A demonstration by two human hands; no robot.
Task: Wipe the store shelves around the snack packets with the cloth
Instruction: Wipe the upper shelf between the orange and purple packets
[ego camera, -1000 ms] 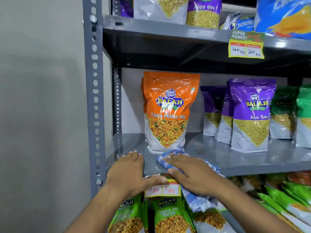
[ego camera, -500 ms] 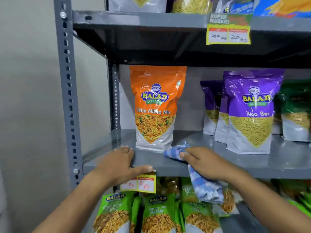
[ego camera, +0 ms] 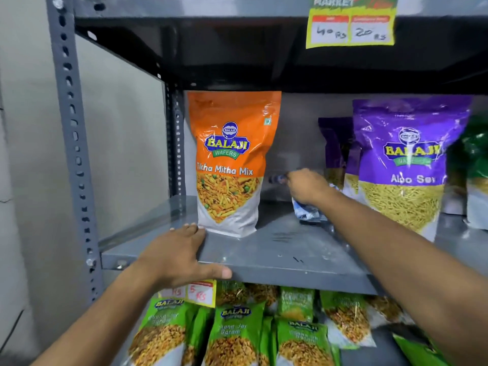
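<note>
An orange Tikha Mitha Mix packet [ego camera: 232,159] stands upright on the grey middle shelf [ego camera: 290,254]. To its right stand purple Aloo Sev packets [ego camera: 406,165]. My right hand [ego camera: 306,184] reaches deep into the gap between them, near the back of the shelf, shut on a blue-and-white checked cloth [ego camera: 309,210] that hangs down to the shelf surface. My left hand [ego camera: 179,254] lies flat on the shelf's front edge, fingers spread, just in front of the orange packet's lower left corner.
A perforated grey upright post [ego camera: 71,143] frames the left side beside a plain wall. Green Chana Jor Garam packets [ego camera: 237,331] fill the shelf below. Price tags hang above [ego camera: 351,25] and under my left hand [ego camera: 200,294]. Green packets [ego camera: 478,154] stand far right.
My right hand has carried the cloth from the shelf's front edge back into the gap between the orange and purple packets. The view has moved closer. My left hand stays on the edge.
</note>
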